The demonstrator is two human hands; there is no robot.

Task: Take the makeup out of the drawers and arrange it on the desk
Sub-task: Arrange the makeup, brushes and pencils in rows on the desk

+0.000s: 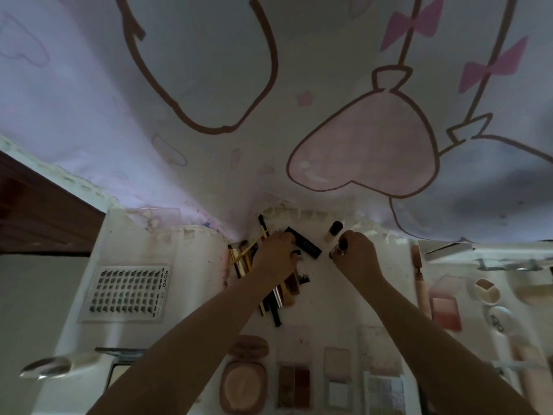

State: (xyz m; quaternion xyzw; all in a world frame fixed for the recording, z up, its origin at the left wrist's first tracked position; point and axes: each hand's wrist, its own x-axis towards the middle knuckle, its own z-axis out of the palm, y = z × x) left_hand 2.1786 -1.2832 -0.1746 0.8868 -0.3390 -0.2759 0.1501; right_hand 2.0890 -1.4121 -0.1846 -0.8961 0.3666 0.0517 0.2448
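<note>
A heap of makeup sticks (270, 283) lies near the desk's (191, 295) far edge, under the left hand (276, 254), whose curled fingers grip a black tube (303, 241). The right hand (356, 254), just beside, pinches a small dark-capped item; what it is cannot be told. A lash sheet (127, 290) at the left edge reads XOYO.

A heap of slim black and gold makeup sticks (270, 290) lies mid-desk; open compacts and palettes (294, 387) sit in a row at six o'clock.

The left hand (276, 253) hides part of the heap of tubes (279, 290); its fingers (296, 254) are blurred.
</note>
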